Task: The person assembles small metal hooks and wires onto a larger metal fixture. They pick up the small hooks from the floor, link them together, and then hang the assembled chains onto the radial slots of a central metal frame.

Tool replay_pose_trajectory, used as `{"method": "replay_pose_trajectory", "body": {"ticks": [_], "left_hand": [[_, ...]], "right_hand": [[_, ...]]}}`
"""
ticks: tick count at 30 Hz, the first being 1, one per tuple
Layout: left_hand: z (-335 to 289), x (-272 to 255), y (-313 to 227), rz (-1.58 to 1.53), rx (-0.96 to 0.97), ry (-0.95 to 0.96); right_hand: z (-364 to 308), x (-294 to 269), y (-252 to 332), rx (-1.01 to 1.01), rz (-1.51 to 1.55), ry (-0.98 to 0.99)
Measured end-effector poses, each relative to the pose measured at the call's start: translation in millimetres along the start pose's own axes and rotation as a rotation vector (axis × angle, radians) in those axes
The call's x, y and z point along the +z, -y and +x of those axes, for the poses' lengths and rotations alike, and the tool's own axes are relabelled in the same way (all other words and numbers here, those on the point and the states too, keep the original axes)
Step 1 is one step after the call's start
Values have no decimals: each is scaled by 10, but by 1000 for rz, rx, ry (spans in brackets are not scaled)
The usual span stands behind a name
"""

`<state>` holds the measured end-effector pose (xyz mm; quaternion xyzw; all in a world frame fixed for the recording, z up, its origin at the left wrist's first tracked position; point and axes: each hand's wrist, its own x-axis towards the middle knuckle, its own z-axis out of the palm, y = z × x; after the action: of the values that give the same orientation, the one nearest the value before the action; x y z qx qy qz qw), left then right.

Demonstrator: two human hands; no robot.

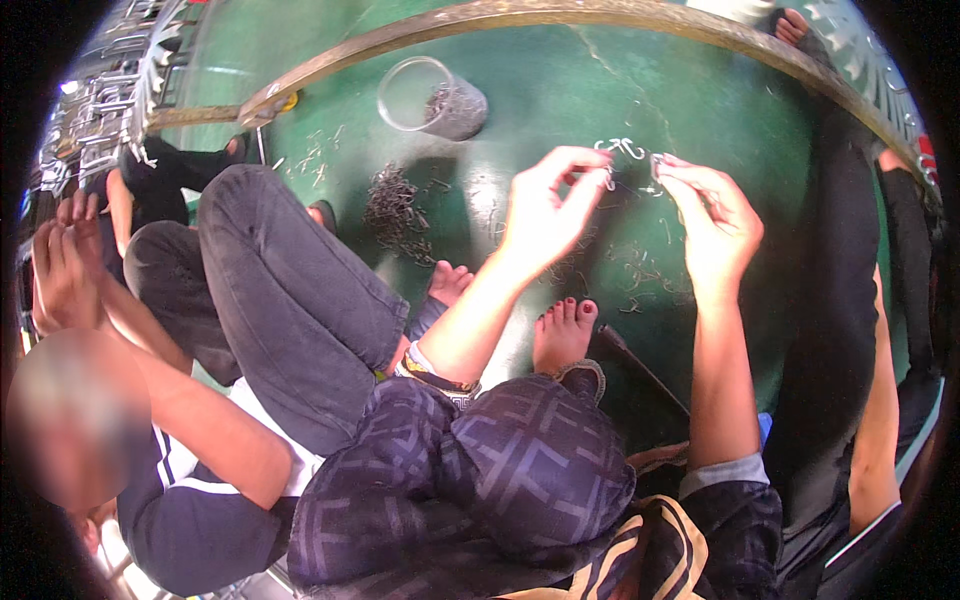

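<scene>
Both my hands are raised over the green floor, a short gap apart. My left hand [555, 200] pinches a small, pale metal hook between thumb and forefinger. Just beyond its fingertips, in the gap, hang more curved metal hooks [628, 149], which look linked to each other. My right hand [715, 215] is closed at the fingertips on a small metal piece [656, 167]; its exact shape is too small to make out. Below my hands, thin bent metal bits [635, 275] lie scattered on the floor.
A pile of small metal pieces [392, 205] lies left of my hands. Behind it a clear plastic tub [462, 108] lies tilted, metal bits inside. A wooden bar [520, 14] crosses the far side, hung with metal hooks at left. People sit close on both sides; one's hands [65, 265] are raised.
</scene>
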<state>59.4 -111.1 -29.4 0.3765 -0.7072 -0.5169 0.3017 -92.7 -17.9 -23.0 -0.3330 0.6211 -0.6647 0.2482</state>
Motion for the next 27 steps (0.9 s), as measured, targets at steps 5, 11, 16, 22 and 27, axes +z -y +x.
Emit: {"method": "replay_pose_trajectory", "body": {"ticks": [5,11,16,22,27], "left_hand": [[-90,-1113,1073,859,-110,-325],[-79,-1396,1374,1132,-284,-257],[103,-1283,1442,1434,-449,-95],[167,-1300,1235,1207,-536,-207],[50,-1326,1004,435,-635,-210]], "right_hand": [[27,-11,107,-164,-58,28],[69,37,167,-178,-71,12],[65,29,253,-197,-130,14],[44,30,275,-141,-82,3],[-12,60,309,-91,-79,5]]}}
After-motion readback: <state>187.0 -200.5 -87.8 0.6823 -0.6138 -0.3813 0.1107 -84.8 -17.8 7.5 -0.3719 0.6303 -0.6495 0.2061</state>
